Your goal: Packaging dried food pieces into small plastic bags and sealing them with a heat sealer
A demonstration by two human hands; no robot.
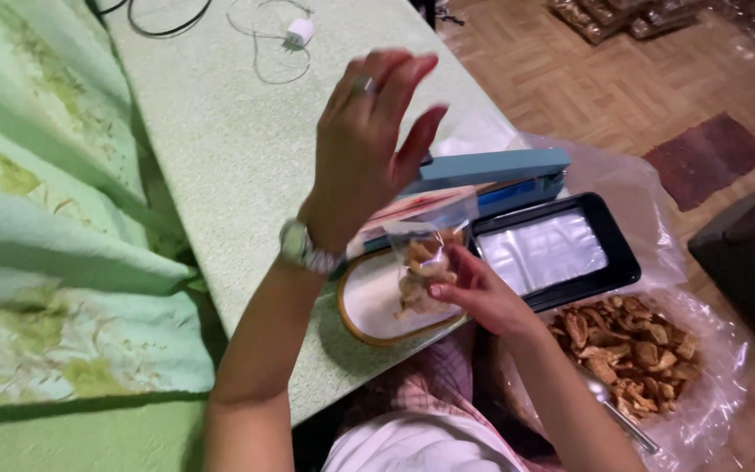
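At the centre of the frame the right hand (482,297) pinches a small clear plastic bag of brown fried snack pieces (423,262) in its fingers, above a white oval scale with a tan rim (369,306) on the green desk (238,149). The left hand (369,149) hovers above, fingers spread and released. A blue heat sealer (491,175) lies just behind.
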